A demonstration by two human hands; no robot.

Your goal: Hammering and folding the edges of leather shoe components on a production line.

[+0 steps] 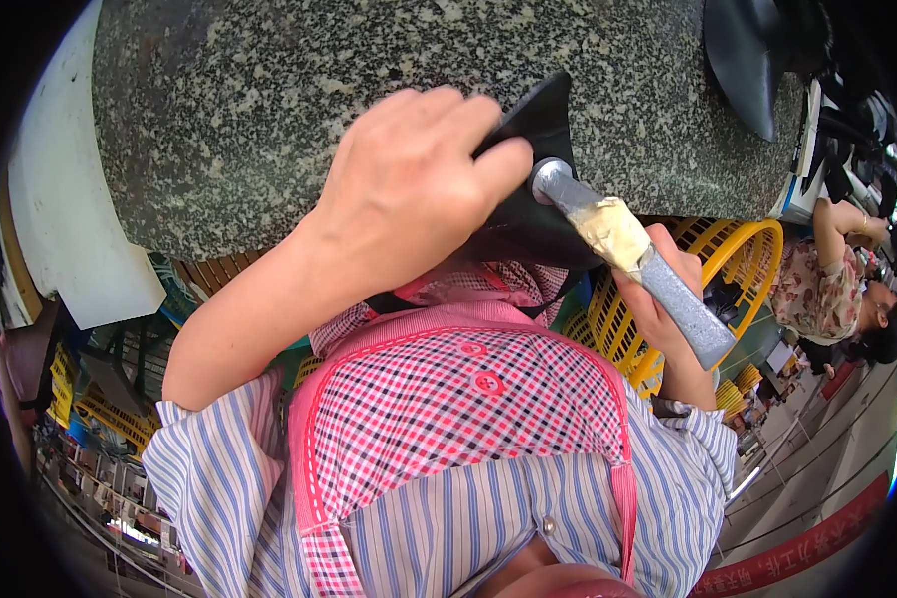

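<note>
My left hand (419, 174) presses its curled fingers onto a glossy black leather-like piece (530, 231) at the near edge of a speckled granite slab (239, 120). A pointed corner of this piece sticks up past my fingertips. Closed on a metal hammer (683, 304), my right hand (670, 284) is partly hidden behind it. The hammer's round face rests against or just over the black piece, right beside my left thumb. Yellowish wrapping covers the middle of the hammer, and its other end is flat and wide.
Another black piece (747, 65) lies at the slab's far right. A yellow plastic basket (713, 254) stands below the slab on the right. A white board (80, 199) is on the left. Further right, another person (827, 279) in a flowered top sits nearby.
</note>
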